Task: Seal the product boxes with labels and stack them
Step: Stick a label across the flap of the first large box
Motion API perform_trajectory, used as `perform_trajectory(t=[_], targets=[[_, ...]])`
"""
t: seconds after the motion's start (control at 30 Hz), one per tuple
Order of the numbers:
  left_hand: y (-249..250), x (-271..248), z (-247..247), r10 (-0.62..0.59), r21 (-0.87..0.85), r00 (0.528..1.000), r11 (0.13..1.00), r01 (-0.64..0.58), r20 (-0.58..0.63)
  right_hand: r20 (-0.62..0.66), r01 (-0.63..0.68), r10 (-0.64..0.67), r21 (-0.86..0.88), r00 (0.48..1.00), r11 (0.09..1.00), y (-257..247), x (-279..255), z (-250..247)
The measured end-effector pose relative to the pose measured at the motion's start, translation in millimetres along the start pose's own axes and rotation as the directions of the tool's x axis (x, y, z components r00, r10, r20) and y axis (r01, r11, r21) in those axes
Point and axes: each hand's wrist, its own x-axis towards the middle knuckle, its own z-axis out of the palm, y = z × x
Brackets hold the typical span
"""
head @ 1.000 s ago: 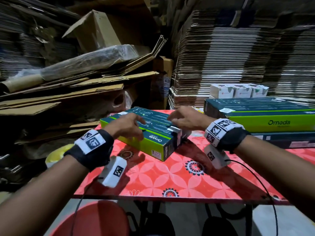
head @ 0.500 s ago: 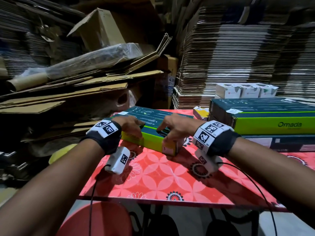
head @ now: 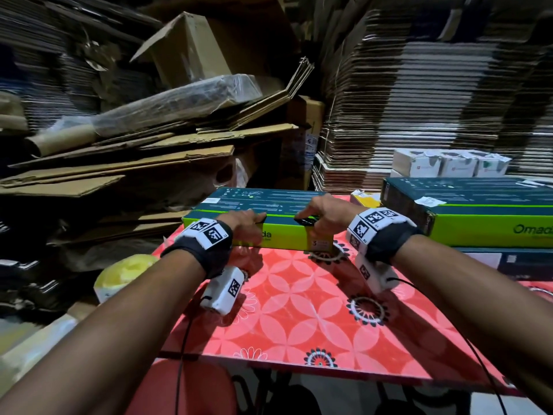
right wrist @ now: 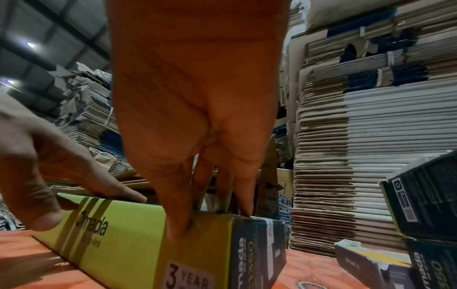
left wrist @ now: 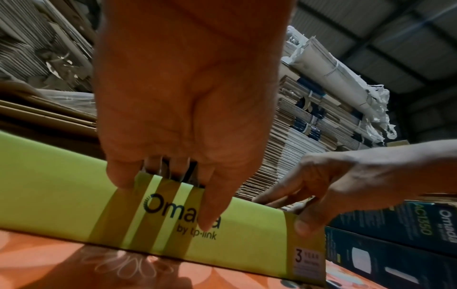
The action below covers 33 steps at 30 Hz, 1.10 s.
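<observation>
The green box (head: 257,218) lies flat on the red table (head: 299,310), long side toward the person, just left of the stack of boxes (head: 466,217). Both hands clamp its near long edge: the left hand (head: 244,224) has fingers curled over the top and its thumb pressed on the green front face, and the right hand (head: 324,215) grips the same way nearer the stack, beside the box's end. That two-handed hold probably steadies a long, light carton so it can be lifted level. A white label (right wrist: 270,226) sits over the end corner nearest the stack, so this box looks sealed and ready to go on the stack.
</observation>
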Motion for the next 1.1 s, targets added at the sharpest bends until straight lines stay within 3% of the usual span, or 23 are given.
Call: perform_trajectory(t=[0.6,0.8,1.1], targets=[[-1,-2,10,-0.026,-0.044,0.999,0.999,0.024,-0.033,-0.070,-0.004,0.014,0.145,0.997,0.989,7,-1,9],[-6,-7,8,-0.053,-0.113,0.999,0.992,0.053,0.006,-0.069,0.016,-0.006,0.138,0.998,0.990,3,-12,9],[-1,-7,12,-0.041,-0.093,0.998,0.995,0.037,-0.042,-0.103,0.014,0.003,0.167,0.995,0.986,-2,-22,13]])
